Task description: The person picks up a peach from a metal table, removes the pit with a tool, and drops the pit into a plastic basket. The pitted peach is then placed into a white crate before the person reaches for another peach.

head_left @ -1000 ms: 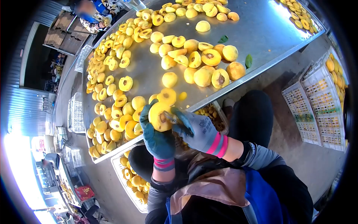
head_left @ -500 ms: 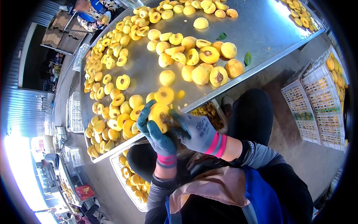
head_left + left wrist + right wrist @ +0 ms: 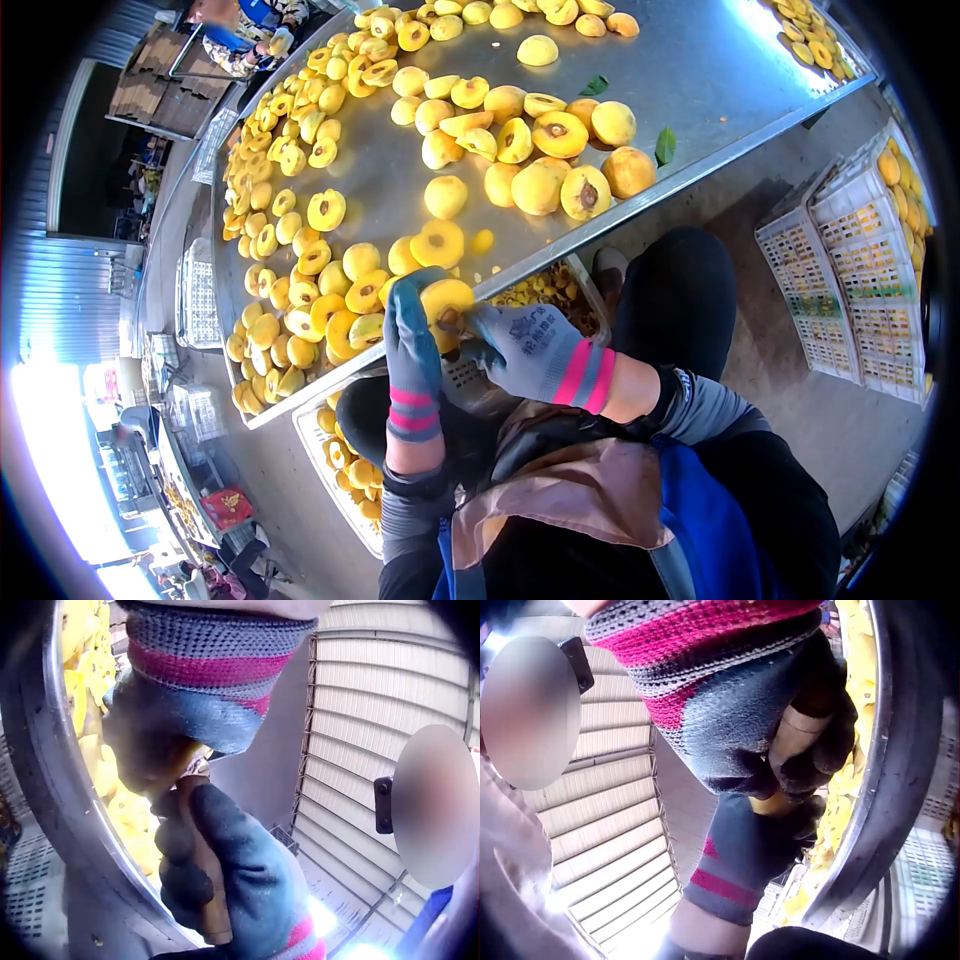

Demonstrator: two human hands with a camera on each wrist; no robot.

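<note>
Over the table's near edge, my gloved left hand point(image 3: 412, 335) holds a yellow peach half point(image 3: 446, 296), its cut face partly showing. My right hand point(image 3: 535, 345), gloved too, is close against the fruit. Its fingers are wrapped round the wooden handle of a tool point(image 3: 210, 877). A bit of shiny metal shows at the handle's upper end in the left wrist view, right at the peach; the rest of the tip is hidden. Just past the left fingertips, another cut peach half point(image 3: 438, 243) lies on the metal table point(image 3: 700, 85).
Many peach halves point(image 3: 330, 210) cover the table's left and far side. A container of scraps point(image 3: 598, 320) sits beneath the near edge. A white crate of peach halves point(image 3: 325, 455) stands lower left, with stacked crates point(image 3: 810, 280) at right. Another person point(image 3: 245, 40) works at the far left.
My left hand has turned and drawn its fingers together along the side of the peach half. The fruit has tilted, and both hands have shifted slightly. The peaches on the table lie as before.
</note>
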